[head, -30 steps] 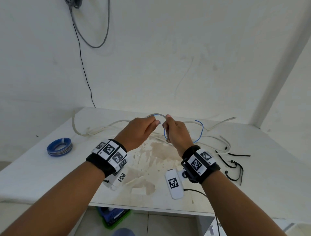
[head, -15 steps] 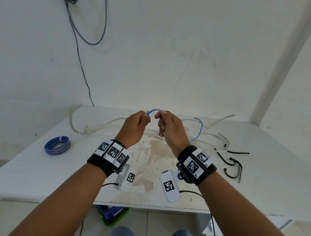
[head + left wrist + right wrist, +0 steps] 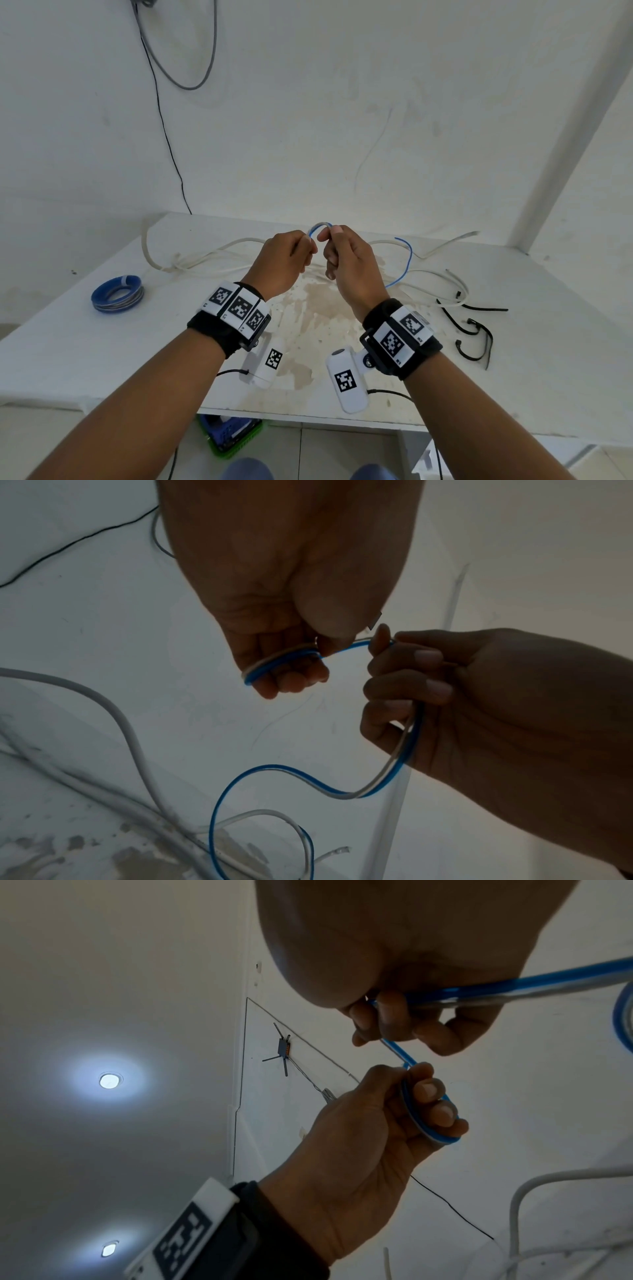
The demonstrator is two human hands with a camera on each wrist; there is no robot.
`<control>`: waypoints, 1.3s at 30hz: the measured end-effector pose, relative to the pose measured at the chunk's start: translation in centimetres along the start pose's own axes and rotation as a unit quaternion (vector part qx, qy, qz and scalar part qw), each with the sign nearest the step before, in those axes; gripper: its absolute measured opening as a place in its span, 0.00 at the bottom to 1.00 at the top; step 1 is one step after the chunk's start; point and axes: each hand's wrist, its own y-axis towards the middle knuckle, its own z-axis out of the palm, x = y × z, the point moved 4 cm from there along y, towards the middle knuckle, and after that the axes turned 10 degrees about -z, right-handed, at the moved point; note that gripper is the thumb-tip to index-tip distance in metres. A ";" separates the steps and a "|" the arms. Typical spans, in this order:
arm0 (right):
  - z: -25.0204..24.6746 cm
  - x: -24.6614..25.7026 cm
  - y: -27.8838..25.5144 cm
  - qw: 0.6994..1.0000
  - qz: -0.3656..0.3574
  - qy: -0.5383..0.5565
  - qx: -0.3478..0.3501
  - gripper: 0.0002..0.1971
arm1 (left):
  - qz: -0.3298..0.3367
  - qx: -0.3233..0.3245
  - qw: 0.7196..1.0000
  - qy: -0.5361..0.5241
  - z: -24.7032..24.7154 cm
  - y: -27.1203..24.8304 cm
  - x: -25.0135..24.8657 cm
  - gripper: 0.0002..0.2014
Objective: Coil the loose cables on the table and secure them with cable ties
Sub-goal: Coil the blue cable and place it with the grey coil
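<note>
Two hands work above the tabletop's middle: left hand [image 3: 286,262] and right hand [image 3: 349,263], fingers curled, pinch the blue-and-white cable [image 3: 346,794], coiling barely begun. One coil [image 3: 117,294] sits finished toward the left edge; white cables [image 3: 205,255] wait along the back, cable ties [image 3: 474,337] near the right edge

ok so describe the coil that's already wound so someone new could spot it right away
Start at the white table and go to its left edge, well away from the left hand and the tangle of white cables. The blue-and-white wire coil lies flat there alone: the only neat closed ring, while everything else is loose strands.
</note>
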 end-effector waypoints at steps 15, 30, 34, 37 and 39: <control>3.0 -1.3 -2.3 0.991 0.087 0.032 0.098 0.17 | -0.243 0.115 0.895 -0.357 -0.7 -0.6 0.5 0.20; 3.6 -1.7 -3.2 0.988 0.087 -0.008 0.124 0.17 | -0.266 0.098 0.833 -0.474 -1.0 -1.0 0.5 0.21; 3.0 -2.4 -2.9 0.987 0.075 -0.041 0.134 0.19 | -0.253 0.082 0.856 -0.443 -0.7 -1.0 0.0 0.20; 2.5 -3.4 -2.8 0.982 0.079 -0.066 0.156 0.22 | -0.234 0.073 0.871 -0.425 -0.7 -1.0 -0.6 0.19; 2.2 -4.2 -2.7 0.976 0.090 -0.081 0.182 0.27 | -0.227 0.062 0.871 -0.432 -0.8 -0.9 -1.0 0.18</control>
